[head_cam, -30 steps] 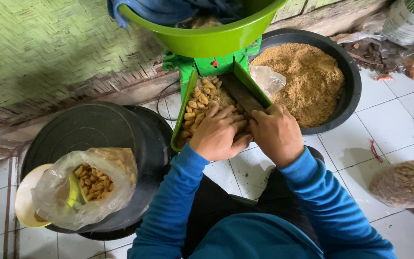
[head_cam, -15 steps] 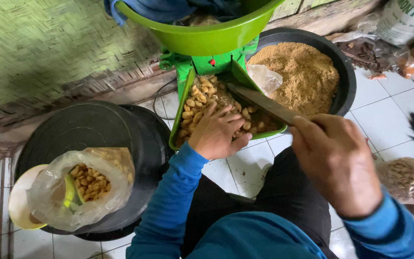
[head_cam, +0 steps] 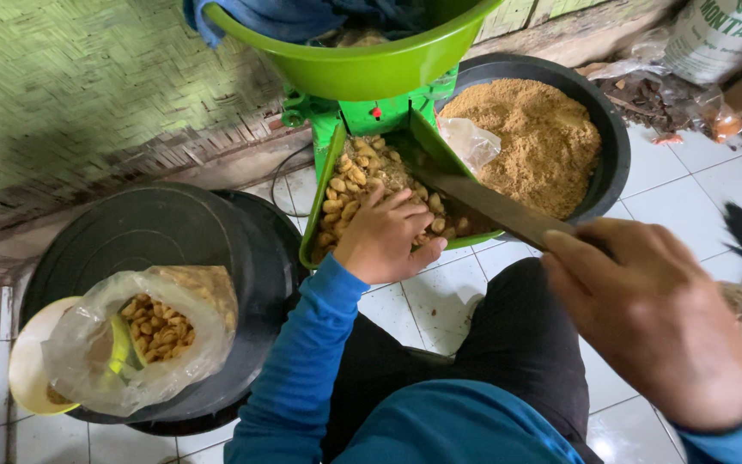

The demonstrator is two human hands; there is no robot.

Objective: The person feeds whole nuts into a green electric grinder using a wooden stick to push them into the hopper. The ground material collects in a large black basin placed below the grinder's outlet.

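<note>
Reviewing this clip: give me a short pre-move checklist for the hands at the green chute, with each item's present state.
1. Left hand resting on the nuts in the green chute: ok.
2. Right hand gripping the flat blade: ok.
3. Blade tip inside the chute, apart from the left fingers: cannot tell, they look close.
4. Black basin of brown meal beside the chute: ok.
5. Plastic bag of nuts sitting on the black lid: ok.
</note>
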